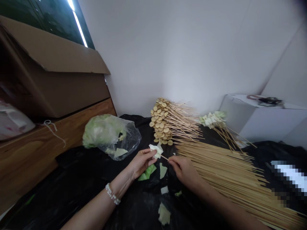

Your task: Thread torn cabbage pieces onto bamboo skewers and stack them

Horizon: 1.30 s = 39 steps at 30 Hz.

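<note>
My left hand (143,161) pinches a pale piece of cabbage (157,150), fingers closed around its lower edge. A thin wooden skewer (165,157) runs from the cabbage to my right hand (181,167), whose fingers are closed on its other end. How deep the tip sits in the leaf is hidden. Below my hands, loose cabbage pieces (163,171) lie on black plastic sheeting (134,204), and a greener leaf (147,172) is just under my left hand. A clear bag of cabbage (103,131) lies to the left.
Behind my hands is a stack of skewered round slices (160,119). Many bare skewers (223,172) spread out at right, with finished cabbage skewers (213,119) beyond. A white box (249,121) stands far right; a cardboard box (72,89) sits on the wooden surface (91,119) at left.
</note>
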Each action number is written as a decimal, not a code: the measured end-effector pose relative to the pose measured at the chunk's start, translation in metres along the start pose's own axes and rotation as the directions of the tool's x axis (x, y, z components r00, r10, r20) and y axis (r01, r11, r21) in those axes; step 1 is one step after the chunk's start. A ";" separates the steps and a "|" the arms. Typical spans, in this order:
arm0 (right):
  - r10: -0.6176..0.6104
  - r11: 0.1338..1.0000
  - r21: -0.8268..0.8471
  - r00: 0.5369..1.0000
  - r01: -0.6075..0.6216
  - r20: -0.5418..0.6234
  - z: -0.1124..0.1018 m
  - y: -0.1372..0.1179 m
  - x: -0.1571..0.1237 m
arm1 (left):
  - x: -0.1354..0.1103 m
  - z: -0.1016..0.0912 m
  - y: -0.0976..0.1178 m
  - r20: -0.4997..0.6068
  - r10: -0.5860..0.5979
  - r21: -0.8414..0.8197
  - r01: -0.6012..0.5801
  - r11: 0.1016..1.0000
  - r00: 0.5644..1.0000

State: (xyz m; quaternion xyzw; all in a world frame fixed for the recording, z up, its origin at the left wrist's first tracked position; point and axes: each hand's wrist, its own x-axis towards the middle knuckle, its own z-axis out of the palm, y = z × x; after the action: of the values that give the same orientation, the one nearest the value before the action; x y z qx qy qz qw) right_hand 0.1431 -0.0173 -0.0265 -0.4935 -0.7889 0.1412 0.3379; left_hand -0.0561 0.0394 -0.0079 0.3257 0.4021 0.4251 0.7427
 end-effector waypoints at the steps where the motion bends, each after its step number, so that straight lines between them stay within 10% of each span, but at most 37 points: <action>1: 0.000 1.000 -0.004 1.000 0.000 0.004 -0.002 0.001 0.000 | 0.001 -0.001 0.001 -0.005 0.011 -0.009 -0.011 1.000 1.000; 9: -0.006 0.964 -0.265 1.000 0.012 0.023 -0.011 0.004 -0.006 | 0.011 -0.011 0.010 -0.099 0.081 -0.080 -0.089 0.993 0.992; 24: -0.001 0.998 -0.059 1.000 0.002 0.016 0.008 -0.006 0.002 | 0.000 0.004 -0.010 0.061 -0.005 0.114 -0.002 0.993 0.998; 30: -0.023 0.993 -0.120 0.995 0.011 -0.097 -0.007 0.005 0.003 | 0.001 -0.001 -0.001 0.119 0.145 0.182 -0.166 0.969 0.982; 35: 0.020 0.979 -0.193 0.978 -0.060 -0.205 -0.022 0.024 0.004 | 0.008 -0.011 0.008 0.220 0.433 0.522 -0.480 0.705 0.874; 39: 0.025 0.973 -0.221 0.985 -0.063 -0.174 -0.019 0.027 0.003 | 0.014 -0.019 0.003 0.412 0.422 0.651 -0.585 0.483 0.807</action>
State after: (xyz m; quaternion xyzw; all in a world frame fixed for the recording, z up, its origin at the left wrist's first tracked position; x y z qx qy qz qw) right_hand 0.1739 -0.0036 -0.0262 -0.5562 -0.7570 0.0156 0.3425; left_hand -0.0689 0.0554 -0.0188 0.7466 0.3514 0.3836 0.4147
